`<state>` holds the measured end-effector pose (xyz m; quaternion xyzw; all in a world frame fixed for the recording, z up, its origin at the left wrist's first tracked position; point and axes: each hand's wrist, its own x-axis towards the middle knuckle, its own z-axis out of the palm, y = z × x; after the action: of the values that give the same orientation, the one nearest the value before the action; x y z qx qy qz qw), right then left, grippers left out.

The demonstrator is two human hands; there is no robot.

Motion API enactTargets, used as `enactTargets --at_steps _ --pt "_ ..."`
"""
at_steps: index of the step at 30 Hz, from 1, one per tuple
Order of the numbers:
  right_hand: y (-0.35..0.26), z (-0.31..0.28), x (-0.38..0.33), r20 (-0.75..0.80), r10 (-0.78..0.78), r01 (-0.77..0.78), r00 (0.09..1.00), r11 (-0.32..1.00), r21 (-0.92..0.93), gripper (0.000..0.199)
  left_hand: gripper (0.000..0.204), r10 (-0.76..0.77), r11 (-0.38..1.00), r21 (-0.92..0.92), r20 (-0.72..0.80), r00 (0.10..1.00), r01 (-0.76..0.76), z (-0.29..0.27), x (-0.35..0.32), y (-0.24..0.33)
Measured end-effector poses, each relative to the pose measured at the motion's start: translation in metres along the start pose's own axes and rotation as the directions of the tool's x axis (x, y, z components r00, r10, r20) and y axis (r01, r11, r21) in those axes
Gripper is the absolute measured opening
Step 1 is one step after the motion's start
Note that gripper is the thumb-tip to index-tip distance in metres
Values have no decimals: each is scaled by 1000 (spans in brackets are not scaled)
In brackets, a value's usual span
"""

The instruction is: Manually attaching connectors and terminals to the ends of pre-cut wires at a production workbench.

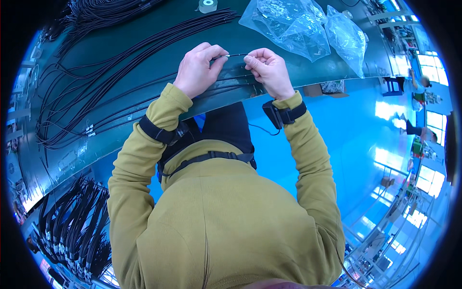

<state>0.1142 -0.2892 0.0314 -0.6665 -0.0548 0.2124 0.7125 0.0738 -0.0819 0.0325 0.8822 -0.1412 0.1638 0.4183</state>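
While both hands worked over the near edge of the dark green table (144, 53), the left hand (196, 70) and right hand (269, 72) each pinched one end of a thin black wire (235, 55), stretched between them. Bundles of black cables (120, 67) lay to the left, clear plastic bags (308, 29) far right, and a tape roll (208, 6) at the far edge.

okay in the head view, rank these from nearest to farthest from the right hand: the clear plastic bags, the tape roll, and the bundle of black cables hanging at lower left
From the right hand:
1. Clear plastic bags, just beyond it on the table, to the right.
2. Tape roll, at the table's far edge, up and left.
3. Hanging black cable bundle, far lower left, below the table.
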Motion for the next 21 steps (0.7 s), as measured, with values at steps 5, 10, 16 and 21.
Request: enactTargets --at_steps 5,10,16,21 --pt "1 4 -1 -53 -238 209 970 924 -319 19 11 21 1000 5 24 999 -21 1 -1 0" --pt "1 5 -1 -34 -369 298 929 796 -527 18 11 41 999 -10 38 998 -41 0 -2 0" --pt "-1 7 -1 42 -445 330 895 596 -732 19 11 76 997 -23 85 993 -75 -2 -3 -2" --pt "-11 1 0 95 -300 283 949 684 -672 20 10 61 996 -69 104 993 -54 -4 -3 1"
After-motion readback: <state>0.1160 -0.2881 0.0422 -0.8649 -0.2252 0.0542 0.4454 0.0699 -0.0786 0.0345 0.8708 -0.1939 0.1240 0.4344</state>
